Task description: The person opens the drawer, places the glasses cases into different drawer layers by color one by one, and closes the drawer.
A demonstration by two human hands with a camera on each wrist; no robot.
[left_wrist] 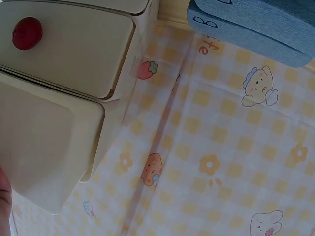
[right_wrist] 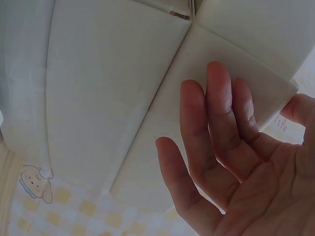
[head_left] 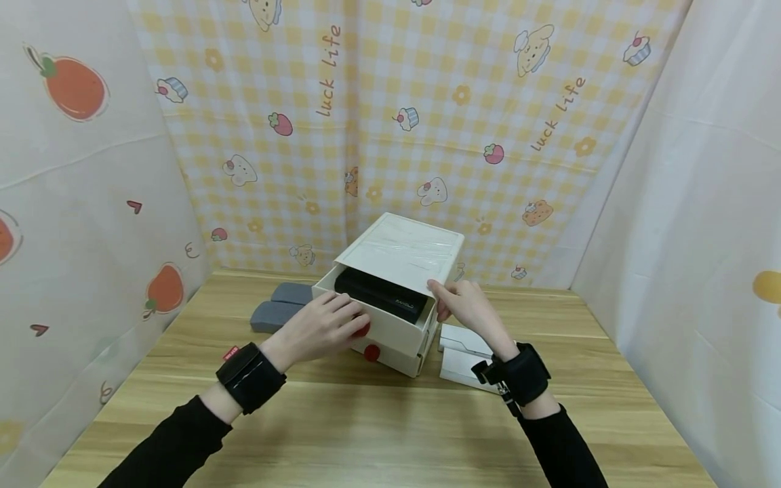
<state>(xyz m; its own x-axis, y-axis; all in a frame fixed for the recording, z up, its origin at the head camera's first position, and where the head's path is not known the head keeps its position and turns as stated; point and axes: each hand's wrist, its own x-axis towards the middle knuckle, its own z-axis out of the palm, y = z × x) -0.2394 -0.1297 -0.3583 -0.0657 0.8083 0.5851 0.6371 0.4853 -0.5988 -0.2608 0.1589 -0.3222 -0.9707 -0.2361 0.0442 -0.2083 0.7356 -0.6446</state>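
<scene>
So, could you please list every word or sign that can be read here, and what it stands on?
"luck life", twice: checked curtain.
Black case: pale lettering, too blurred to read.
Blue-grey cases: dark marks, unclear.
Red tag on left wristband: too small.

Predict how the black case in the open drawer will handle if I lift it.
The black case looks fairly stiff, as its long edges run straight without sagging. It is probably not prone to roll, since its lettered face seems flat. It may rub at its ends, because it spans most of the width of the drawer.
</scene>
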